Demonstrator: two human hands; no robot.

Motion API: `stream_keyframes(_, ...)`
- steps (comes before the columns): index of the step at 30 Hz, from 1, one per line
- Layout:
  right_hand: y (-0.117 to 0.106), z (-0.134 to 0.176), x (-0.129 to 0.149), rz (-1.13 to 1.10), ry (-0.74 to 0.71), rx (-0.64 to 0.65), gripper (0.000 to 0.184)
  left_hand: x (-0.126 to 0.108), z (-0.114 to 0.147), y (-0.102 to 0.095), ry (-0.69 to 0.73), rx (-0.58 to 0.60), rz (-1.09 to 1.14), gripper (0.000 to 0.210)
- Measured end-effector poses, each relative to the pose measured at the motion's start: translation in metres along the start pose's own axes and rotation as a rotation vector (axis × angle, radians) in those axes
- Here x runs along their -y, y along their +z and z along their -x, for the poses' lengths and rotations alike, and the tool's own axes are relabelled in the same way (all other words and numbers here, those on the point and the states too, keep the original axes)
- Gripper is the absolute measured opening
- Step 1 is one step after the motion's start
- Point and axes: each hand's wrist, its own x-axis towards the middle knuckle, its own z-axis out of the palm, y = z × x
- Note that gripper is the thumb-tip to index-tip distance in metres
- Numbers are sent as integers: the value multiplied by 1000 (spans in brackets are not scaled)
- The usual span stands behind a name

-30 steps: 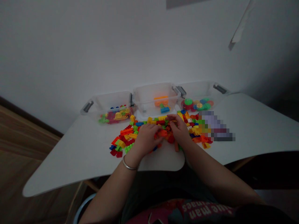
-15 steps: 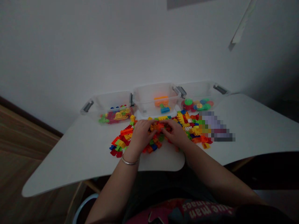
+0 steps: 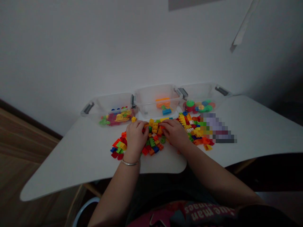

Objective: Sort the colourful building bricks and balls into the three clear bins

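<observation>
Both my hands are in a spread of loose toy building bricks (image 3: 151, 148) on the table. My left hand (image 3: 136, 138), with a bangle at its wrist, lies over the left part of the pile. Its fingers curve down among the bricks with the thumb apart; the fingertips are partly hidden. From the right, my right hand (image 3: 176, 134) reaches in with fingers stretched and thumb apart, touching the bricks. Between the hands lie yellow-orange bricks (image 3: 154, 127). I see nothing clearly gripped in either hand.
Behind the pile stand three clear plastic boxes: a left box (image 3: 103, 102) with mixed toy parts, a middle box (image 3: 144, 94) with a few bricks, and a right box (image 3: 201, 90) with round pieces. A blurred-out item (image 3: 216, 126) lies right on the white table (image 3: 71, 157).
My hands were close together around an orange piece. They have moved apart, the left one shifting left, and more bricks now show between them.
</observation>
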Motion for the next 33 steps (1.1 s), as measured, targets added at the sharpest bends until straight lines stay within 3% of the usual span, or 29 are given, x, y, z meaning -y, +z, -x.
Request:
stream_keyframes(6,4,-1,2,39,17,24,28,0,1,4,13,46,16,17)
stream_keyframes(9,-4,-1,2,46,27,-9,27,-1,1,4,32,35,41,20)
stream_keyframes(14,-43,-2,-15,227,131,13,20,1,1,4,51,51,55,26)
stream_keyframes(21,-93,23,-69,590,506,300,22,3,1,8,68,37,33,23)
stream_keyframes(26,-96,36,-83,619,569,443,23,1,1,8,84,46,49,22)
stream_keyframes(33,-88,36,-82,600,542,402,23,2,1,10,109,55,79,21)
